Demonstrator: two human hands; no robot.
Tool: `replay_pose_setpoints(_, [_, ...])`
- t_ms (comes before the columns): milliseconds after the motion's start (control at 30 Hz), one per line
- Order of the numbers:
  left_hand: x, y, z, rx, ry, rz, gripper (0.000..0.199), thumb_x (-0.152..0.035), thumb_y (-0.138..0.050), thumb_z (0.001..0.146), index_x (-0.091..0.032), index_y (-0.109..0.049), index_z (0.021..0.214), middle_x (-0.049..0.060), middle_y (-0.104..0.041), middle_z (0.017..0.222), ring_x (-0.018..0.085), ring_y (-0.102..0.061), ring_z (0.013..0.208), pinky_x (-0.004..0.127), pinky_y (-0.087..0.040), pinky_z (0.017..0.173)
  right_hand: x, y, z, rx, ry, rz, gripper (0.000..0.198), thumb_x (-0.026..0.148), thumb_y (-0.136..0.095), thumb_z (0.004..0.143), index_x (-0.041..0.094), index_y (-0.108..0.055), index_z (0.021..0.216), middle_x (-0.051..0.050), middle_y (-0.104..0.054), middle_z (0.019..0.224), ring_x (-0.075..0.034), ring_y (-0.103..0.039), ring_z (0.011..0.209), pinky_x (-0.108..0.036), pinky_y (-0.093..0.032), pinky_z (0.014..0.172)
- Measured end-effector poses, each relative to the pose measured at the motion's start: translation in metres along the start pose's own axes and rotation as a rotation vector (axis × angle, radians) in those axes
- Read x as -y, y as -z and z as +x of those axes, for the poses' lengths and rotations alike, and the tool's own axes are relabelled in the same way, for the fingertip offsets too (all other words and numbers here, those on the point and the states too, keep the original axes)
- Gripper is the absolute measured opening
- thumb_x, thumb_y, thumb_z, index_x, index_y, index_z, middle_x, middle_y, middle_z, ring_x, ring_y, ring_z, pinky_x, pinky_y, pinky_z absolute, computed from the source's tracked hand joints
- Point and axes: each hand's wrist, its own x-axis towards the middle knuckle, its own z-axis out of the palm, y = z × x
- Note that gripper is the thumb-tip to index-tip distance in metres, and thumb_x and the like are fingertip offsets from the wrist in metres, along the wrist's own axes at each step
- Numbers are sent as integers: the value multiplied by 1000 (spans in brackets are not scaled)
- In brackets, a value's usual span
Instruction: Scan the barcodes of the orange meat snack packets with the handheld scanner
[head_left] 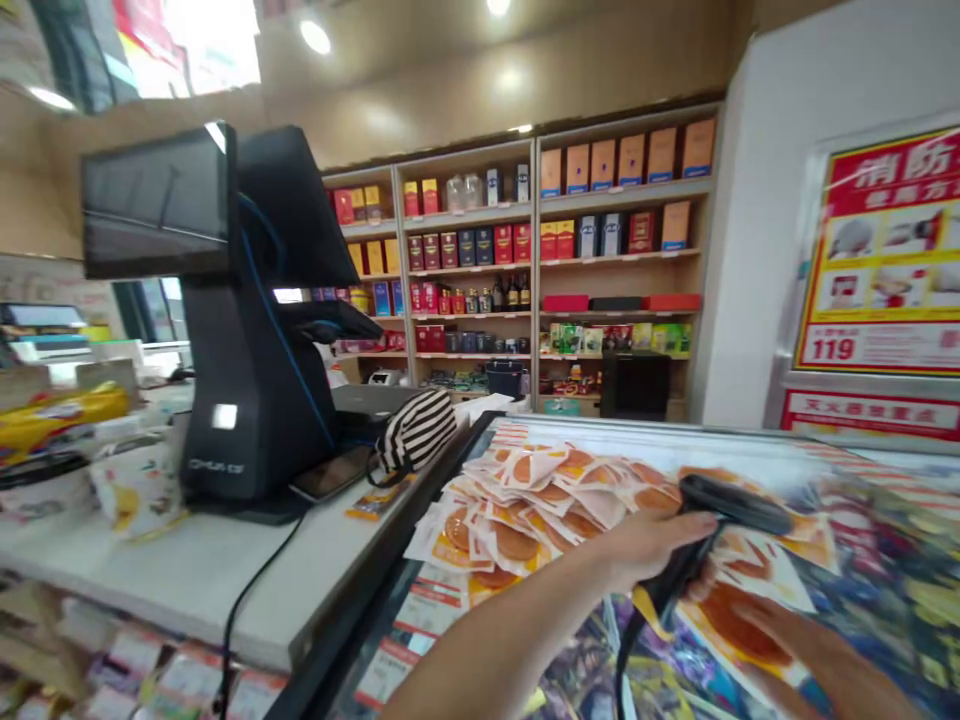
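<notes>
My left hand (660,550) is wrapped round the handle of a black handheld barcode scanner (735,505), whose head tilts to the right above the counter. A dark cable hangs from the handle's lower end. Lower right, my right hand (817,645), blurred, has its fingers over the edge of a clear-and-orange food packet (739,625) with a flat brown round inside. Left of the scanner, many similar packets lie in an overlapping pile (540,500) on the glass-topped counter (442,585). Some packets are partly hidden behind the scanner and my left hand.
A black point-of-sale terminal (255,390) stands on the white counter (247,590) at left. Near it lie a phone (334,473) and a striped pouch (420,428). Shelves of boxed goods (469,245) line the back wall; a red-framed poster (881,260) hangs at right.
</notes>
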Motion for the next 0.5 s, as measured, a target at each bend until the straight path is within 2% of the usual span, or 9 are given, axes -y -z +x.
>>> replay_pose_setpoints(33, [0, 1, -2, -14, 5, 9, 34, -46, -50, 62, -12, -49, 62, -3, -50, 45, 5, -41, 33, 23, -37, 43, 13, -5, 3, 52, 39, -89, 49, 45, -57, 56, 32, -55, 103, -2, -57, 106, -26, -52, 94, -36, -43, 76])
replay_pose_setpoints(100, [0, 3, -9, -37, 10, 48, 35, -47, -50, 63, -12, -49, 63, -3, -48, 45, 6, -41, 34, 21, -34, 40, 37, -1, 11, 103, 33, -224, 49, 49, -53, 58, 33, -53, 104, -1, -54, 110, -28, -49, 98, -39, -43, 76])
replay_pose_setpoints(167, [1, 6, -17, -44, -5, 104, 36, -49, -48, 64, -12, -49, 63, -3, -46, 44, 7, -41, 34, 20, -32, 37, 53, 13, 16, 197, -10, -252, 44, 47, -47, 64, 32, -52, 106, -1, -52, 113, -25, -48, 100, -38, -40, 81])
replay_pose_setpoints(267, [1, 15, -23, -54, -36, 96, 35, -48, -44, 69, -13, -47, 68, -2, -48, 51, 6, -42, 36, 19, -30, 36, 60, 41, 16, 298, -134, -237, 41, 43, -41, 70, 25, -54, 105, -5, -48, 117, -22, -46, 103, -36, -35, 87])
replay_pose_setpoints(400, [-5, 21, -23, -52, -17, 112, 36, -47, -41, 72, -12, -47, 69, 0, -48, 54, 6, -42, 39, 18, -28, 37, 57, 64, 8, 298, -286, -271, 41, 36, -46, 67, 20, -53, 103, -8, -51, 113, -21, -47, 101, -35, -33, 87])
replay_pose_setpoints(500, [-8, 18, -24, -36, -6, 113, 35, -47, -41, 71, -13, -46, 70, -1, -47, 54, 6, -42, 39, 19, -28, 38, 56, 70, 6, 237, -387, -330, 54, 41, -53, 59, 19, -49, 108, -9, -51, 111, -24, -47, 99, -37, -35, 84])
